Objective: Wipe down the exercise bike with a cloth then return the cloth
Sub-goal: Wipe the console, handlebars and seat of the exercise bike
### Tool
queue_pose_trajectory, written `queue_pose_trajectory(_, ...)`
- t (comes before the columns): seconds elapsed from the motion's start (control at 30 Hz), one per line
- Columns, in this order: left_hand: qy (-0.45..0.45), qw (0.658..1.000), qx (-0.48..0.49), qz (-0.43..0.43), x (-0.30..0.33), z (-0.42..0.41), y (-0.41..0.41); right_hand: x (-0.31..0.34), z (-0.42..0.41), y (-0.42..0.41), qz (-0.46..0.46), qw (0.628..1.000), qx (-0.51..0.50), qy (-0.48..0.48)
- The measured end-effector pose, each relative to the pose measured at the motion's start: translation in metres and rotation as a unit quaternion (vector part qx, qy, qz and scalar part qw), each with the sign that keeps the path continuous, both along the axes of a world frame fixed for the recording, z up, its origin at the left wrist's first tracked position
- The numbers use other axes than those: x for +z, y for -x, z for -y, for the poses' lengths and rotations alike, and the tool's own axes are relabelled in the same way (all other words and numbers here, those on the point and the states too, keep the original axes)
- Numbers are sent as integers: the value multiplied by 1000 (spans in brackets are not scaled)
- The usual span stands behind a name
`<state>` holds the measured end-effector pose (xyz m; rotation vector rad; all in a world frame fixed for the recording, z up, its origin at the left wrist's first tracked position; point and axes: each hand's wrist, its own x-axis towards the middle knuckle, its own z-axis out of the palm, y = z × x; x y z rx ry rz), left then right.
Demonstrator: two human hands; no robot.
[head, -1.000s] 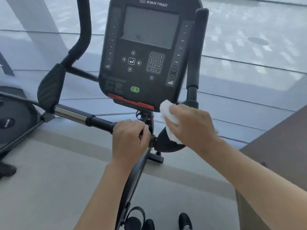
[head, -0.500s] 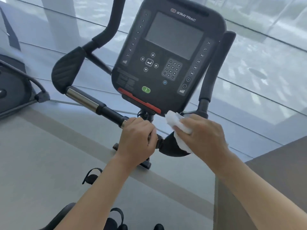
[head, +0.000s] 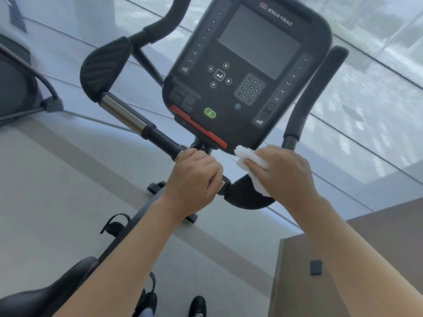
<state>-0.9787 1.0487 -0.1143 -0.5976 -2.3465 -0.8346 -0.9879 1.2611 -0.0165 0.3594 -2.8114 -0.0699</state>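
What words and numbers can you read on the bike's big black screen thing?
"STAR TRAC": top of the console, beside a small red logo.
"3 6 9 12 15 18 21": column down the console's left edge.
"24 27 30 33 36 40": column down its right edge.
"1" to "9" and "0": keypad below the screen.
Fine print block at the lower left of the console: too small to read.
The cloth and handlebar show no text.

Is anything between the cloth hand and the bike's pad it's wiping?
Nothing visible. The right hand presses the white cloth straight onto the right elbow pad, below the console. The left hand grips the handlebar alongside, out of the way.
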Motion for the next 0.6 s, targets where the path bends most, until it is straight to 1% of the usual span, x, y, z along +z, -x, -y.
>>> queue_pose_trajectory(0.07,5,1000,-15,7,-1,3,-1,-2,-5,-3,-45,998,-24,32)
queue_pose_trajectory(0.13,2,1000,-22,11,-1,5,-1,-9,0,-14,-85,995,-13,40)
queue_pose_trajectory(0.23,3,1000,-23,18,1,4,-1,-28,10,-42,-110,989,76,61)
queue_pose_trajectory(0.3,5,1000,-20,24,1,3,-1,-38,3,-58,-104,985,126,56)
queue_pose_trajectory(0.37,5,999,-14,28,1,2,-1,-44,-13,-68,-87,984,146,45)
queue_pose_trajectory(0.43,4,999,-5,32,3,0,-2,-38,-28,-66,-82,989,114,49)
queue_pose_trajectory(0.53,-3,999,22,43,8,-6,-5,-15,-44,-34,-102,993,24,59)
queue_pose_trajectory(0.6,2,997,50,53,12,-12,-6,-3,-50,-6,-112,988,-38,94)
